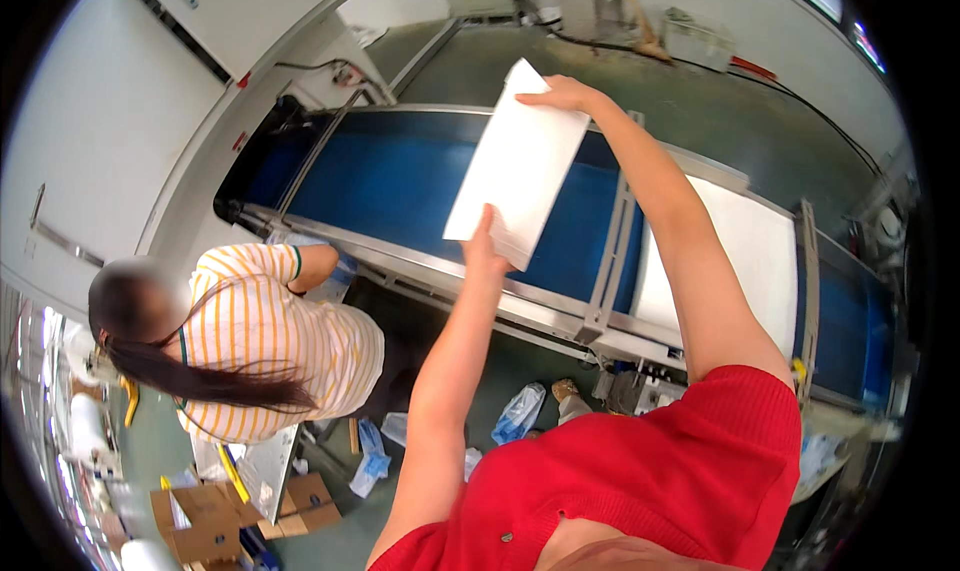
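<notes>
Both hands hold a white, flat, folded rectangular piece [520, 161] tilted above the blue conveyor belt [390, 171]; whether it is paper or cloth I cannot tell. My left hand [485, 249] grips its near edge, with the thumb lying on top. At the far corner, my right hand [562, 94] is closed on the edge, fingers partly hidden behind it. Under my right forearm, another white flat sheet [735, 261] lies on the belt, beyond a metal crossbar.
Metal rails [420, 256] edge the conveyor, and a crossbar [610, 261] spans it. A co-worker in a striped shirt [285, 336] stands close on the left, beside a large white machine cabinet [110, 111]. Plastic bags [520, 411] and cardboard boxes [205, 521] lie on the floor.
</notes>
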The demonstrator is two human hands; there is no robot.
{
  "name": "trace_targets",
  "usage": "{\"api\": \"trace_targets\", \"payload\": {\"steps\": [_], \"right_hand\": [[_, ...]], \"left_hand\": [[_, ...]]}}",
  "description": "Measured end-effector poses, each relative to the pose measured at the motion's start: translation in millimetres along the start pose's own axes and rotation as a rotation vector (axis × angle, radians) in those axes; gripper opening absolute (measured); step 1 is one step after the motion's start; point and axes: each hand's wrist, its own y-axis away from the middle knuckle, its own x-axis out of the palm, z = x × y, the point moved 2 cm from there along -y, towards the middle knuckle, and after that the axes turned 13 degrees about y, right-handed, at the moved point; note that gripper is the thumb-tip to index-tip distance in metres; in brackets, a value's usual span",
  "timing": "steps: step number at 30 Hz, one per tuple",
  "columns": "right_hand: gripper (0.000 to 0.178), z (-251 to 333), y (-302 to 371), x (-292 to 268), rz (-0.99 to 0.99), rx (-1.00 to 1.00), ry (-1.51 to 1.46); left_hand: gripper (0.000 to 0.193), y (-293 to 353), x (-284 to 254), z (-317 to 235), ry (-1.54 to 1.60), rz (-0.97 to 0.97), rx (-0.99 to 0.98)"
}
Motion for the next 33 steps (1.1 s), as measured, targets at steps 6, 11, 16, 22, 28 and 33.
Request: {"api": "trace_targets", "payload": {"steps": [6,11,16,22,28,33], "right_hand": [[0.086,-78,-44,72,0.267,0.145,0.154],[0.092,-134,-43,99,0.333,0.268,0.45],[0.078,-142,-40,70,0.577,0.192,0.629],[0.05,-45,-25,-34,0.336,0.129,0.591],[0.047,65,77,-90,0.073,-0.165,0.112],[0.05,155,180,-24,-0.028,-0.385,0.112]], "left_hand": [[0.058,-18,-23,68,0.011,-0.229,-0.165],[0.063,-28,-28,114,0.06,-0.382,-0.341],[0.067,40,14,118,-0.022,-0.331,-0.35],[0.066,144,-15,44,-0.021,0.085,-0.041],[0.049,220,-118,-29,0.238,0.004,0.192],[0.052,322,-232,-52,0.358,-0.106,0.401]]}}
